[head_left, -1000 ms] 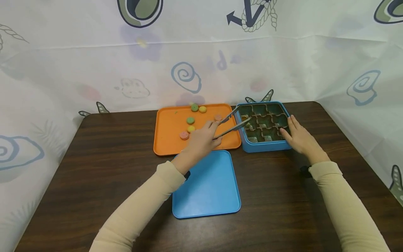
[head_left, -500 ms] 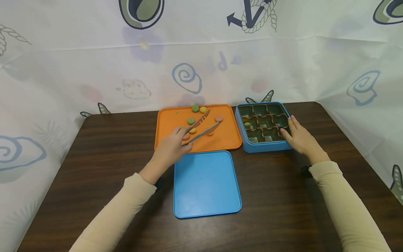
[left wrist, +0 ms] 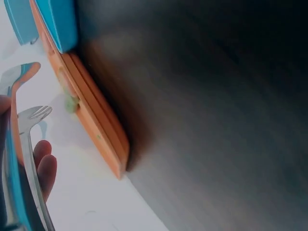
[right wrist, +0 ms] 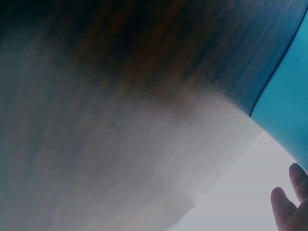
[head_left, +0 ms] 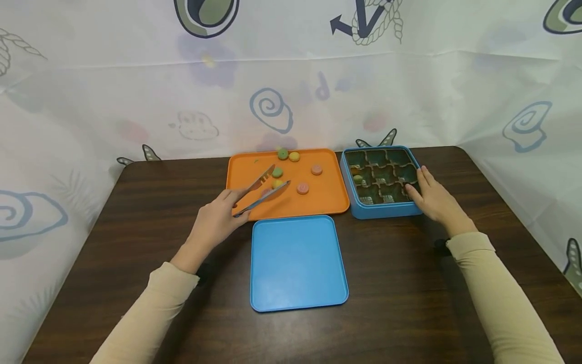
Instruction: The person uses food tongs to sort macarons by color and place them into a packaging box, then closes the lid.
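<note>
My left hand (head_left: 212,223) grips metal tongs (head_left: 262,199) above the left part of an orange tray (head_left: 327,202). The tong arms are spread, with one fork-like end visible in the left wrist view. Near their ends lie a green macaron (head_left: 277,172), a yellow macaron (head_left: 277,183) and a partly hidden pink one. My right hand (head_left: 438,202) rests against the right rim of a blue box (head_left: 386,211) with a divided insert. A green macaron (head_left: 357,179) sits in a left-hand compartment of the box.
Other macarons on the orange tray are a green one (head_left: 283,154), a yellow one (head_left: 294,156) and two pink ones (head_left: 302,188). A blue tray (head_left: 299,265) lies in front on the dark wooden table (head_left: 386,283). A patterned white cloth (head_left: 309,116) hangs behind.
My left hand has moved left with the tongs, from over the box to the orange tray. The green macaron in the box has come into view. My right hand has stayed put.
</note>
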A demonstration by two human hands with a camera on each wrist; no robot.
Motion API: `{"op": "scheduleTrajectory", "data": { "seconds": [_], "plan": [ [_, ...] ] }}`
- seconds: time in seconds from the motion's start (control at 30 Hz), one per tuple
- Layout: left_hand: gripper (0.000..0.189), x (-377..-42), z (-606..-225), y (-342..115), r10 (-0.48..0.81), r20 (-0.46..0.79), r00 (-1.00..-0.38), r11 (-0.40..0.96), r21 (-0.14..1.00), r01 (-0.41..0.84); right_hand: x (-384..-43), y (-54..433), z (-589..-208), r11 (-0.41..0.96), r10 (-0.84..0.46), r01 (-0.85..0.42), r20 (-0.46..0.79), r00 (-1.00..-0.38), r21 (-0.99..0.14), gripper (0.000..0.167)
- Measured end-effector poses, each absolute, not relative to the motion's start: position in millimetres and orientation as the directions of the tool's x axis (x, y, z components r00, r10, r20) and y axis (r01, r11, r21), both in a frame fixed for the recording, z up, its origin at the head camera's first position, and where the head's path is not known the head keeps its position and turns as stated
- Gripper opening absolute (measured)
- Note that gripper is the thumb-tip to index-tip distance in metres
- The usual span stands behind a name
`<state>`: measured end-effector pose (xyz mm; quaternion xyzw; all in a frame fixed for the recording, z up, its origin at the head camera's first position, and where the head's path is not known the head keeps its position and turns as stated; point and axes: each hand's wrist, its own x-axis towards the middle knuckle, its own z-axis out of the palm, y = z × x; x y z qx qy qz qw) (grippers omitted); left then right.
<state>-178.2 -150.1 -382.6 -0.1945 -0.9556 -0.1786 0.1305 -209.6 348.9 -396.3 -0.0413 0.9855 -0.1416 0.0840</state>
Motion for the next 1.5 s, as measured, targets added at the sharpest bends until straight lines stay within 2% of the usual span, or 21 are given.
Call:
{"op": "scheduleTrajectory", "data": {
  "seconds": [1.13, 1.5],
  "plan": [
    [0.048, -189.6, -393.6, -163.2, 0.274, 0.129, -0.953, 0.893, 0.333, 0.302, -209.7, 348.2, -397.3, 0.956, -0.101, -0.057, -0.143, -0.985, -0.288, 0.083],
    [0.043, -190.9, -393.8, -159.6, 0.271, 0.120, -0.955, 0.900, 0.320, 0.295, -211.6, 350.3, -397.8, 0.958, -0.100, -0.055, -0.150, -0.984, -0.282, 0.083]
  ]
}}
